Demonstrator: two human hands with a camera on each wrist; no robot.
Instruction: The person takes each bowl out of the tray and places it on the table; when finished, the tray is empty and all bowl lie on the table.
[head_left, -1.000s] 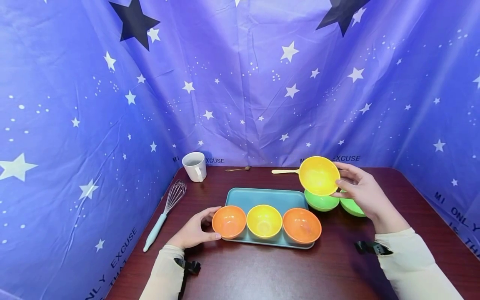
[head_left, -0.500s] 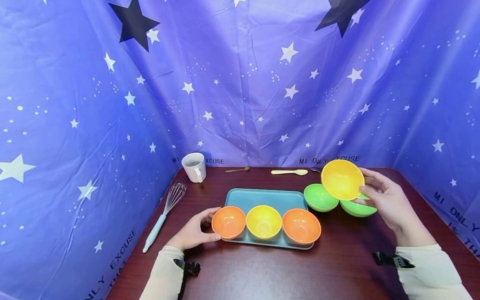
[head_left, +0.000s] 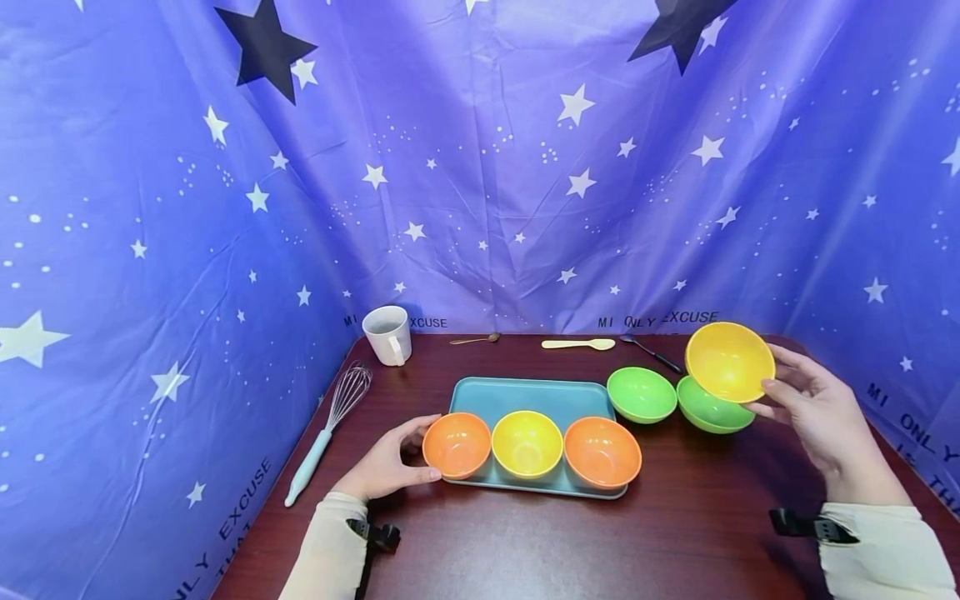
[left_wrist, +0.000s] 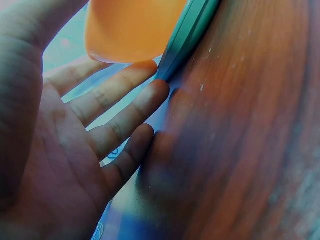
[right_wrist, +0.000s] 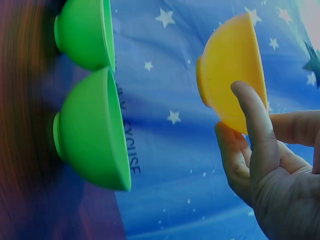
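Raised above the table at the right, a yellow bowl [head_left: 730, 362] is pinched at its side between the thumb and fingers of my right hand [head_left: 825, 421]. The right wrist view shows the thumb on the outer wall of this yellow bowl [right_wrist: 227, 70]. Below it stand two green bowls [head_left: 641, 396] [head_left: 716, 407]. My left hand [head_left: 390, 458] rests beside the left orange bowl [head_left: 456, 446], its fingers fairly straight and spread against the bowl's side and the tray edge in the left wrist view. A second yellow bowl [head_left: 527, 444] and another orange bowl [head_left: 602, 452] complete the row on the blue-green tray [head_left: 532, 390].
A whisk [head_left: 330, 429] lies at the left edge, with a white mug [head_left: 388, 336] behind it. Along the back lie a small brown spoon [head_left: 476, 339], a cream spoon [head_left: 579, 344] and a dark-handled utensil [head_left: 652, 354]. Starry cloth surrounds the table.
My right hand has carried the yellow bowl rightward, from above the left green bowl to above the right one, uncovering the spoon and dark utensil. My left hand has stayed put.
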